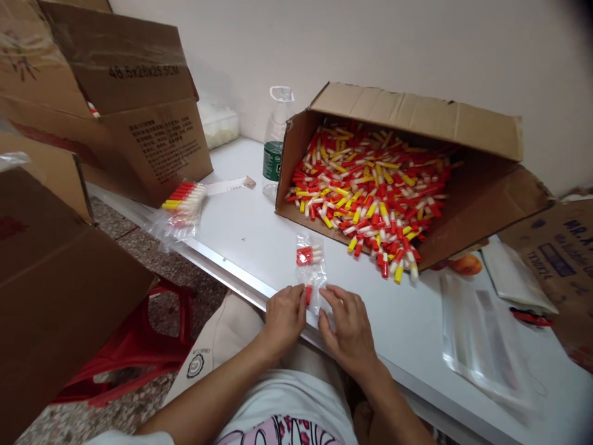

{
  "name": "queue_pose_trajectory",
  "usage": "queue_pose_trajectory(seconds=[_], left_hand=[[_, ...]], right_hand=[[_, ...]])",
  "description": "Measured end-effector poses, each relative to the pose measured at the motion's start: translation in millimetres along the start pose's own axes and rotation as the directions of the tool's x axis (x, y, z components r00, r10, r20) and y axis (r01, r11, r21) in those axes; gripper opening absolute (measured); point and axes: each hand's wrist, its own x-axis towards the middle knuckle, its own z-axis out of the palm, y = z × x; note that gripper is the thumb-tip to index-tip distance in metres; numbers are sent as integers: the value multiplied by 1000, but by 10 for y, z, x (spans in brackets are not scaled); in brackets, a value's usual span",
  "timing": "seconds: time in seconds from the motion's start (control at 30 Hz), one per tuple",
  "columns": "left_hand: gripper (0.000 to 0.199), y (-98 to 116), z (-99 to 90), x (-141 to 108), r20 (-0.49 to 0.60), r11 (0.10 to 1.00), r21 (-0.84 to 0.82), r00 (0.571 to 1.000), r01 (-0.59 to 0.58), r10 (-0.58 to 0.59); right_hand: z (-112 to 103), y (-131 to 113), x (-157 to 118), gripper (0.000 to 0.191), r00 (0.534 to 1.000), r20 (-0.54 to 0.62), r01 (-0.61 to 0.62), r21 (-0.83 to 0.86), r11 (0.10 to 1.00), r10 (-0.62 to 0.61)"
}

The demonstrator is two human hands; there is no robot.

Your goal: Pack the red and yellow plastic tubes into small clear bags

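On the table's front edge lies a small clear plastic bag [319, 275] with several short red-and-white tubes [309, 254] lined up inside. One more red tube [309, 295] shows lower down, beside my left fingertips. My left hand [285, 318] is closed at the left side of the bag's near end, and its fingertips partly hide the bag there. My right hand [347, 327] has its thumb and fingers apart at the bag's right edge, with nothing seen between them. Behind, a tipped cardboard box [421, 114] spills a heap of red, yellow and white tubes [365, 191] towards the bag.
Filled clear bags of tubes [185, 207] lie at the table's left edge. A plastic bottle [272, 161] stands by the tipped box. Flat clear bags [486, 340] lie on the right. Large cartons [152, 142] fill the left, above a red stool [139, 352].
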Motion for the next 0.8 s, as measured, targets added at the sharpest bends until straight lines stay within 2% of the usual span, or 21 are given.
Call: queue_pose_trajectory(seconds=[0.07, 0.13, 0.23, 0.33, 0.43, 0.63, 0.8], left_hand=[[30, 14, -12, 0, 20, 999, 32, 1000, -7, 6], [29, 18, -14, -2, 37, 998, 68, 999, -11, 9], [27, -2, -2, -3, 53, 994, 110, 999, -16, 11], [27, -22, 7, -2, 62, 992, 125, 998, -28, 21], [27, -21, 9, -7, 71, 989, 145, 997, -38, 28], [32, -40, 34, -35, 66, 982, 171, 996, -77, 66], [31, -73, 74, -82, 29, 977, 179, 994, -113, 110]], right_hand=[[-7, 82, 104, 47, 990, 141, 32, -23, 999, -28], [21, 130, 197, 56, 952, 293, 97, -23, 995, -86], [88, 149, 293, 49, 912, 393, 143, -42, 989, -115], [127, 173, 342, 37, 897, 427, 140, -31, 990, -114], [133, 211, 366, 33, 881, 445, 180, 4, 984, -163], [153, 152, 436, 18, 912, 410, 93, -155, 983, -22], [229, 103, 438, 14, 930, 367, 80, -186, 979, -6]])
